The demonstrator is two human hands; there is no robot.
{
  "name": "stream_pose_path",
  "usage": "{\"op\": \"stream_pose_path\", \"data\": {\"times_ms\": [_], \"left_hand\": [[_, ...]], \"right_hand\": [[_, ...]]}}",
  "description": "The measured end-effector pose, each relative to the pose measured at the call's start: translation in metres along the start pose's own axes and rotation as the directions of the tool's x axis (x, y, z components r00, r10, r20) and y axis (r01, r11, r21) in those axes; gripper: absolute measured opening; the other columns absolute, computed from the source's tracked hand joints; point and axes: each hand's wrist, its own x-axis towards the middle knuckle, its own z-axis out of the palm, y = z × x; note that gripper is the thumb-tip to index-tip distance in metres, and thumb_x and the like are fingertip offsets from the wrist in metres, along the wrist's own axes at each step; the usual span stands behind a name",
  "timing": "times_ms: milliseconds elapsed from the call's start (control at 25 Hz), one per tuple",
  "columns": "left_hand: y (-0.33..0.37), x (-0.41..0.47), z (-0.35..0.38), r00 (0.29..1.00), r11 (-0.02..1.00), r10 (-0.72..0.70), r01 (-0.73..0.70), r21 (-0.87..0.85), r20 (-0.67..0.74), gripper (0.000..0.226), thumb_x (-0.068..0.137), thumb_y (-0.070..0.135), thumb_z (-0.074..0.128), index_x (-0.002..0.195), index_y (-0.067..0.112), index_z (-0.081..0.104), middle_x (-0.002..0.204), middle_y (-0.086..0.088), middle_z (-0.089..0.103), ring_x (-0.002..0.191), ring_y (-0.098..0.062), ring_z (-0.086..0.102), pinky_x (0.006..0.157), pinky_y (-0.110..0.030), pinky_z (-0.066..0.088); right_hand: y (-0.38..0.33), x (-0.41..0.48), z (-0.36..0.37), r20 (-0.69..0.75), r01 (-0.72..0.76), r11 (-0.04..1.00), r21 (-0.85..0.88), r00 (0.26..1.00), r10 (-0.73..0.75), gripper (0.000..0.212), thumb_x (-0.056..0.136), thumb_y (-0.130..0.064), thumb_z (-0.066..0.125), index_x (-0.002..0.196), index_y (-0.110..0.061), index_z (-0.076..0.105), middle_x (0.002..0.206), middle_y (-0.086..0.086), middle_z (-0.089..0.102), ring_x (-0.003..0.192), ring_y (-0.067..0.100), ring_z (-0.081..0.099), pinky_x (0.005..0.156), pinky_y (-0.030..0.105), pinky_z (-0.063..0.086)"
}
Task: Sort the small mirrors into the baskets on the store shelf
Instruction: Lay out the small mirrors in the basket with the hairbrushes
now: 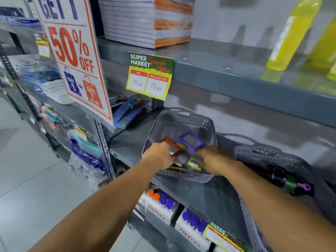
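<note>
A grey perforated basket (183, 122) sits on the middle shelf and holds several small framed mirrors. Both my hands reach into it. My left hand (160, 156) grips a red-framed mirror (173, 146) near the basket's left wall. My right hand (211, 159) holds a purple-framed mirror (191, 140) by its near edge. A yellow-green framed mirror (194, 163) lies on the basket floor between my hands, and brown-framed ones lie under my left hand. A second grey basket (261, 155) stands to the right with dark and purple items inside.
A "50% OFF" poster (72, 55) hangs on the left, and a price tag (150, 76) hangs from the upper shelf edge. Packaged scissors (130, 109) lie behind the basket. Yellow bottles (292, 33) stand on the upper shelf. Boxes with purple and orange caps (163, 200) sit on the lower shelf.
</note>
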Motion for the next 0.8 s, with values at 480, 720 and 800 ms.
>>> {"op": "stream_pose_path", "data": {"times_ms": [480,720,800], "left_hand": [[0.020,0.030,0.021,0.947,0.958,-0.237,0.190,0.213,0.219,0.040,0.087,0.012,0.051,0.127,0.005,0.053,0.125,-0.015,0.058,0.113,-0.034,0.057,0.095,-0.045,0.047],[0.033,0.033,0.031,0.944,0.944,-0.251,0.190,0.271,0.214,0.039,0.089,0.010,0.047,0.127,0.008,0.056,0.124,-0.012,0.060,0.112,-0.032,0.058,0.089,-0.043,0.046],[0.033,0.034,0.033,0.945,0.945,-0.250,0.191,0.266,0.210,0.038,0.088,0.010,0.048,0.125,0.007,0.056,0.122,-0.012,0.061,0.110,-0.032,0.058,0.087,-0.042,0.046]], "right_hand": [[-0.012,0.024,0.020,0.150,-0.165,0.986,0.005,0.975,0.163,0.022,0.090,-0.004,0.055,0.111,-0.003,0.063,0.115,0.020,0.063,0.101,0.037,0.063,0.072,0.033,0.042],[-0.015,0.025,0.019,0.175,-0.210,0.976,0.053,0.964,0.198,0.026,0.093,-0.002,0.047,0.114,-0.002,0.062,0.120,0.021,0.061,0.100,0.036,0.060,0.074,0.033,0.040],[-0.017,0.022,0.018,0.162,-0.201,0.979,0.031,0.968,0.194,0.027,0.093,-0.002,0.048,0.116,-0.002,0.061,0.121,0.021,0.060,0.106,0.038,0.060,0.076,0.034,0.041]]}}
